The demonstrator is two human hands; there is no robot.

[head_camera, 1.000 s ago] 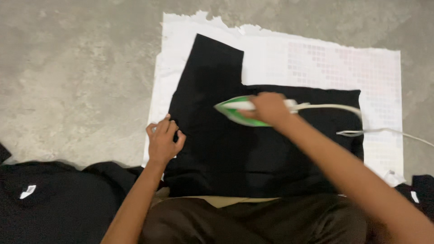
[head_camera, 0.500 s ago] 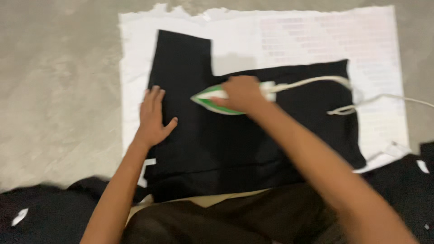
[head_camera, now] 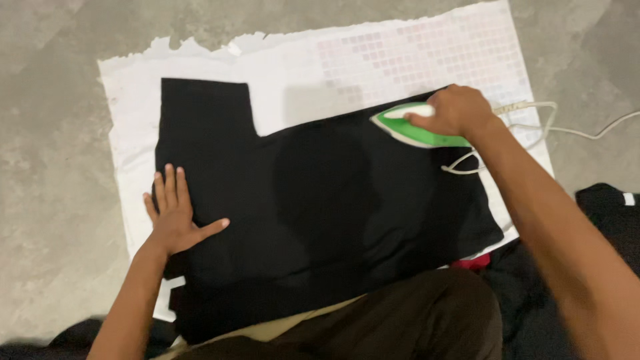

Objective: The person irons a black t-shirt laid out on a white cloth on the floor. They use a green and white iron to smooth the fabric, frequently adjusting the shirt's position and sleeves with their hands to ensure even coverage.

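Right hand [head_camera: 457,110] clenched over the handle of a green and white iron [head_camera: 415,129], and left hand [head_camera: 175,215] released and pressed flat with fingers spread, work together on a black garment [head_camera: 320,207]. Beneath everything lies a grey concrete floor [head_camera: 60,100]; on it a white cloth [head_camera: 373,60], ragged along its far edge and faintly patterned with small pink squares toward its far right corner, serves as a padded ironing base. The black garment is spread flat across most of this cloth, one squared section reaching toward the far left corner and the near edge running up to the person's dark-trousered lap [head_camera: 373,320]. The flat left palm sits at the garment's left edge, probably to keep the fabric taut and stop it dragging as the soleplate passes. The iron rests on the garment's far right edge, tip pointing left, so that the hand behind it can steer along the hem. A white cord [head_camera: 553,123] trails from the iron's heel off the right edge of the cloth, looped clear of the pressed area. More dark clothing [head_camera: 610,213] lies heaped beyond the cloth's near right corner.
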